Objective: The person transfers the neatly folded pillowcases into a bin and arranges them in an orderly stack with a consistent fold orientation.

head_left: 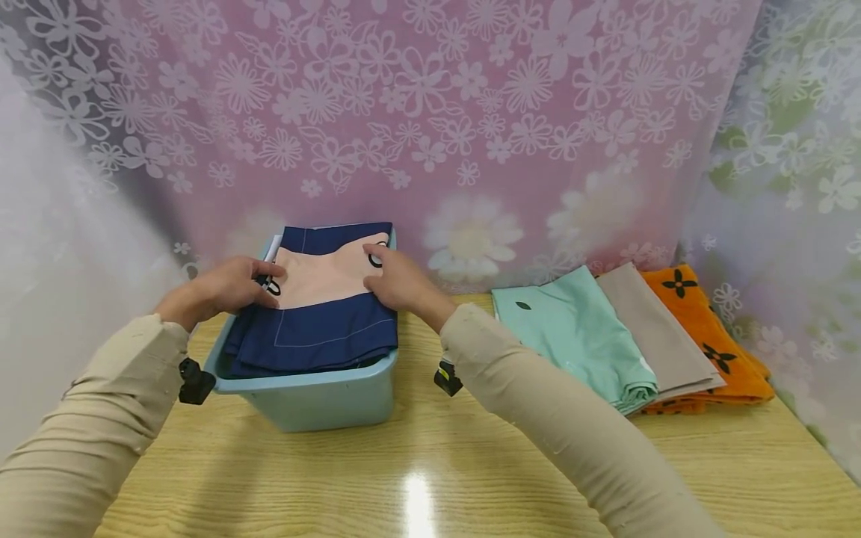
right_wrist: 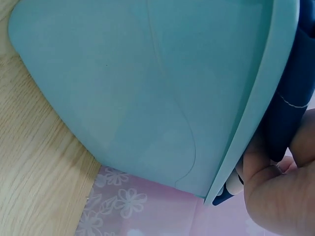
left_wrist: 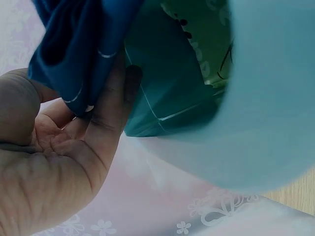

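Several fingers (head_left: 267, 268) (both hands (head_left: 232, 286) (head_left: 398, 280)) around navy cloth (head_left: 336, 329)

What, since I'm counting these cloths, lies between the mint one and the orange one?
A folded beige cloth lies there, seen in the head view.

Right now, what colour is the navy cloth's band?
The band is peach, clearest in the head view.

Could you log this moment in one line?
left hand: grips navy-peach cloth | right hand: grips same cloth | blue bin: beneath cloth
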Tool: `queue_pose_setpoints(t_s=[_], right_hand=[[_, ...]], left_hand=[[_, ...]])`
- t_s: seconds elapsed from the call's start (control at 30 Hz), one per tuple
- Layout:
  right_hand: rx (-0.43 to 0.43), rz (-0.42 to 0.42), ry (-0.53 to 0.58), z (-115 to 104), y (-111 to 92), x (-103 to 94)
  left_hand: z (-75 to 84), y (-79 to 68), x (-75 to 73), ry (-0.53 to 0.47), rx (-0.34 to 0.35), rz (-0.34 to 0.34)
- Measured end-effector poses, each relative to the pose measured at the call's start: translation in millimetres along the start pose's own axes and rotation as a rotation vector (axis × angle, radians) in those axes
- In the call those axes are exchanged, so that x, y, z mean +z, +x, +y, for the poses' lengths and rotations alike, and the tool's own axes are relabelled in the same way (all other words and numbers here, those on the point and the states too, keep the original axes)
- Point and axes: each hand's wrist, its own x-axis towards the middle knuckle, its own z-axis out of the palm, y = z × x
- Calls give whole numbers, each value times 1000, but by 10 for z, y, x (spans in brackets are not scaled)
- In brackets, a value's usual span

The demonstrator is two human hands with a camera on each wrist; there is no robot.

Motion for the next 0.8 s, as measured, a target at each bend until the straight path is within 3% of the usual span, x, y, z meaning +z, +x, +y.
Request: queue_pose_setpoints(t_s=[0.37,0.53,0.67,0.8], right_hand=[[23,-1,-81,-46,-13,39],[-33,18,-157,-67,-119,54],[-103,-27,-300,-111,-294,69],[-128,-63,-332,-86,-401,55]], left_hand=[[-26,16,31,73,5,11],[-16,30,103,201,40,50],[36,9,148,308,88,91],[136,-46,172,382,127,107]])
